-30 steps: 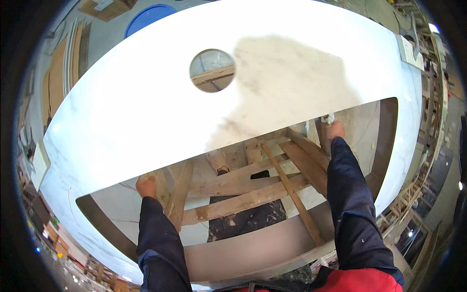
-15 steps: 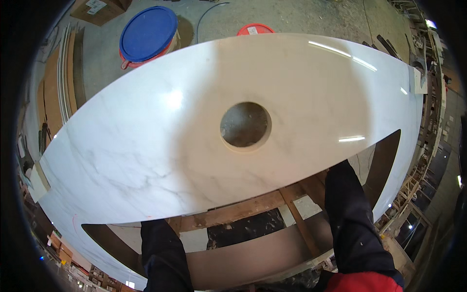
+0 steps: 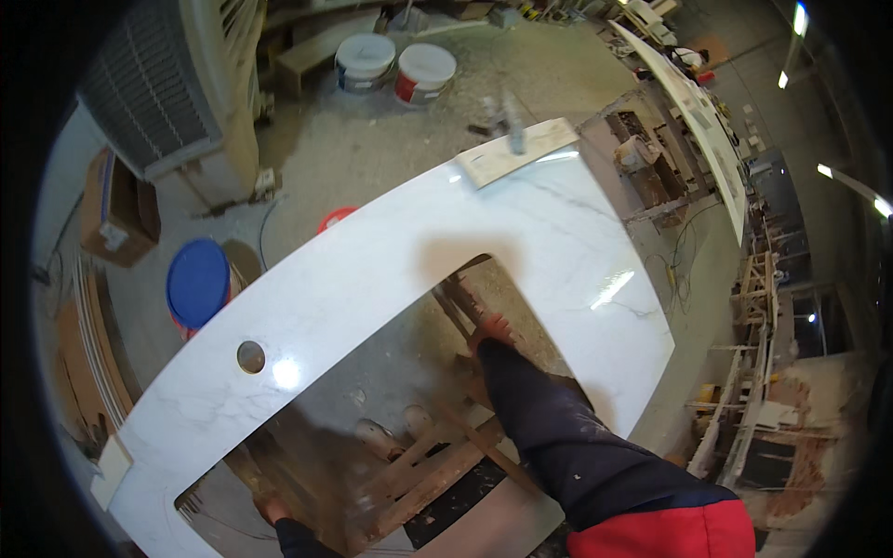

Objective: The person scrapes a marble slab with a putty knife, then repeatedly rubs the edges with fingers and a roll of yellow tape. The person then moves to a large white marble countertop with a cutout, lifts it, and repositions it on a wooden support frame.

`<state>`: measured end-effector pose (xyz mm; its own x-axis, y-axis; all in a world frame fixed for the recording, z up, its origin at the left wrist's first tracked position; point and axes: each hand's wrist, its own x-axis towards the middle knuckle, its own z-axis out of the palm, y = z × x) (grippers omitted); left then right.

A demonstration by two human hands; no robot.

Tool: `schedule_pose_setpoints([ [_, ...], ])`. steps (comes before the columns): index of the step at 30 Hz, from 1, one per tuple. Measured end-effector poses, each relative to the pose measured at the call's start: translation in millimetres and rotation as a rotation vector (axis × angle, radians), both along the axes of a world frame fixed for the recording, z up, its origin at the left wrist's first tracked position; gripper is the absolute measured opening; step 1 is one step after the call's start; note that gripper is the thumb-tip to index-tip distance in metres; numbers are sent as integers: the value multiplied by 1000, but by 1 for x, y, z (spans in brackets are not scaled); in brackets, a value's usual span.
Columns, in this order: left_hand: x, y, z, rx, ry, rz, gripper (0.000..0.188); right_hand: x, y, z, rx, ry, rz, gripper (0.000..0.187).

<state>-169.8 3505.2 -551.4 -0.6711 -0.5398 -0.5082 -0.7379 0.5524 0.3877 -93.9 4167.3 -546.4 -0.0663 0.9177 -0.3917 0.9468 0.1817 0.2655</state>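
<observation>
Glossy white veined marble slab [image 3: 372,270], big rectangular cutout, small round hole; both hands, right [image 3: 491,329] and left [image 3: 273,508], grip its inner edges over a rough wooden frame [image 3: 437,456].

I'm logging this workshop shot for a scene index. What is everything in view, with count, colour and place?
marble slab: one, white, centre, with large cutout and small round hole
wooden frame: one, brown, under the cutout
lidded bucket: one, blue lid, floor left
white buckets: two, floor top
cardboard box: one, brown, far left
stone offcut: one, pale, slab's far end
left hand: at the cutout's near-left edge
right hand: inside the cutout, dark sleeve
</observation>
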Motion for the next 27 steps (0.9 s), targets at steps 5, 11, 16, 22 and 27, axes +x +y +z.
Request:
schedule_pose_setpoints([
  [5, -5, 40, 92, 279, 25, -273, 55, 3, -62, 18, -511, -99, 101, 65],
  [11, 15, 74, 286, 346, 341, -581, 50, -52, -166, 140, -892, 118, 709, 40],
  [16, 78, 31, 384, 30, 345, -575, 49, -48, -220, 274, -1014, 300, 922, 39],
  [22, 183, -99, 353, -111, 286, -418, 62, 42, -298, 342, -1082, 647, 1065, 46],
  [27, 183, -114, 349, -15, 394, -412, 58, 93, -349, 345, -766, 781, 1241, 54],
])
